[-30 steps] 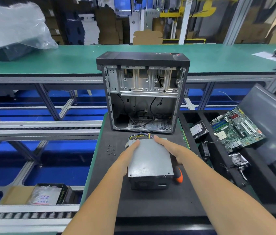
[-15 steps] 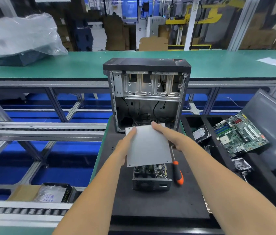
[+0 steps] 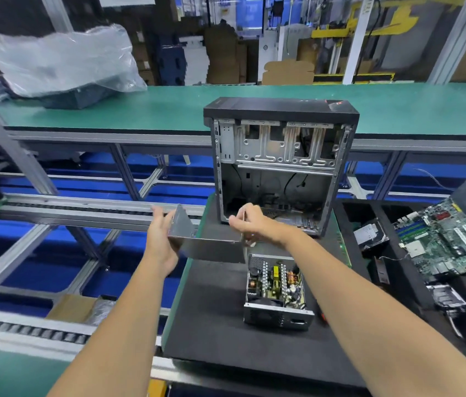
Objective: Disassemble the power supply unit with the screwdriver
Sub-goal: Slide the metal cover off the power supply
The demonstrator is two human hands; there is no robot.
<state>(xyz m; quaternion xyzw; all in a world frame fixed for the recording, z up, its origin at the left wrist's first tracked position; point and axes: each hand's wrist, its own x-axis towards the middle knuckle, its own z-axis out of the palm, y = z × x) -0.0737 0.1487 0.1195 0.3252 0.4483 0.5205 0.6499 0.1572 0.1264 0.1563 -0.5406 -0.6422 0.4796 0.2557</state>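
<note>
While the opened power supply unit [image 3: 277, 290] sits on the black mat [image 3: 214, 305], its metal cover [image 3: 209, 245] is held above the mat's left edge, gripped between the left hand [image 3: 160, 239] and the right hand [image 3: 252, 224], fingers curled on its ends.

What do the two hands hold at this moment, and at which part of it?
Both hold the metal cover of the power supply, lifted off the open unit. The left hand holds its left side wall; the right hand grips its right edge.
</note>
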